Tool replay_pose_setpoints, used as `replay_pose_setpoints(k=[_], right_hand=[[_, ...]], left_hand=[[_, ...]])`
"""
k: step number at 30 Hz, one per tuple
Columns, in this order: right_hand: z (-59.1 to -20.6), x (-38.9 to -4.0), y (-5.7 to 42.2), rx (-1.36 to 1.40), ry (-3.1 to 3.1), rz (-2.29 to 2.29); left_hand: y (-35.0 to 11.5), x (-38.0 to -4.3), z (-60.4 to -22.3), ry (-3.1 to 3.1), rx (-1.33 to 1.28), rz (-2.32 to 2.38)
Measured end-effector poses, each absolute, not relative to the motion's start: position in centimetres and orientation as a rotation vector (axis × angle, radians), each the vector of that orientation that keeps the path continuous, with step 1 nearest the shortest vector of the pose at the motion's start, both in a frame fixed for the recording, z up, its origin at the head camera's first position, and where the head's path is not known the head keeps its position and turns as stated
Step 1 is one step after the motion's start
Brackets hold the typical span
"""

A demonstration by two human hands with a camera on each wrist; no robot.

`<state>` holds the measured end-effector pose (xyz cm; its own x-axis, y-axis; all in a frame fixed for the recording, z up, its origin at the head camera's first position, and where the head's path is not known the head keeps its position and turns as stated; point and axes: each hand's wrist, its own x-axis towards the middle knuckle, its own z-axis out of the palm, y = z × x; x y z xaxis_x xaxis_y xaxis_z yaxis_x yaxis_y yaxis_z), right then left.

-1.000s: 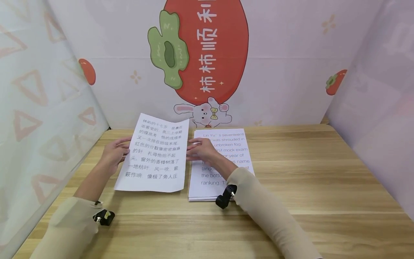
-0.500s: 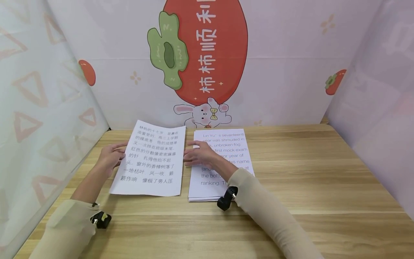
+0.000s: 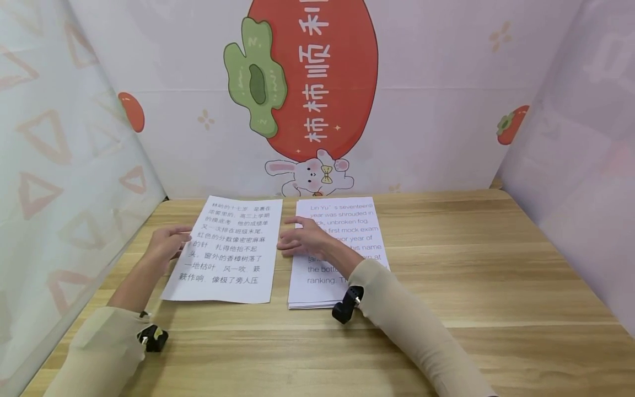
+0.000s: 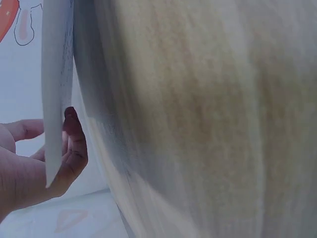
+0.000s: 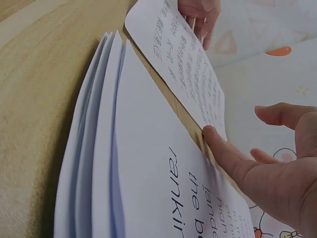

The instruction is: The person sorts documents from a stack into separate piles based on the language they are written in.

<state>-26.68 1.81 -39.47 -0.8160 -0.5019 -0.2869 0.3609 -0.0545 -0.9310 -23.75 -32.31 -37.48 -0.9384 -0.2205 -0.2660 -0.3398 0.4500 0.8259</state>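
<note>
A white fabric-like backdrop (image 3: 436,55) encloses the work area at the rear and both sides, its rear panel bearing a large printed red fruit (image 3: 349,82) with green leaves and, below it, a printed white rabbit (image 3: 313,172). A light-brown wood-grain tabletop (image 3: 471,264) extends in front. Two beige long sleeves, left (image 3: 99,347) and right (image 3: 412,331), reach in from the near edge. A stack of white rectangular paper sheets (image 3: 339,223), its top page printed with black English text, lies to the right of centre; in the right wrist view several layers separate along one edge. Just left of the stack, a narrow strip of wood between them, is a single white rectangular paper sheet (image 3: 225,251) printed with black Chinese characters, text upward. This sheet is located between the two hands. The left hand (image 3: 167,242) grips its left edge, thumb above and curled fingers beneath; the left wrist view shows that edge raised clear of the wood. The right hand (image 3: 307,237) extends over the stack's left part, thumb and fingers spread well apart and curled round nothing; its foremost tips are at the sheet's right edge, where light contact cannot be confirmed. The smallest items noted are two black wrist-mounted devices, left (image 3: 154,337) and right (image 3: 347,305).
</note>
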Motion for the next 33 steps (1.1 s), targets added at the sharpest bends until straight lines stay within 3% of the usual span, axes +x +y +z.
replay_pose_setpoints(k=[22, 33], right_hand=[[-39.0, -26.5, 1.7, -0.123, 1.664, -1.887], [-38.3, -26.0, 2.7, -0.178, 1.767, -1.849]], left_hand=[[-32.7, -23.8, -37.7, 2.595, -0.452, 1.395], [-30.4, -23.6, -36.9, 2.616, -0.342, 1.436]])
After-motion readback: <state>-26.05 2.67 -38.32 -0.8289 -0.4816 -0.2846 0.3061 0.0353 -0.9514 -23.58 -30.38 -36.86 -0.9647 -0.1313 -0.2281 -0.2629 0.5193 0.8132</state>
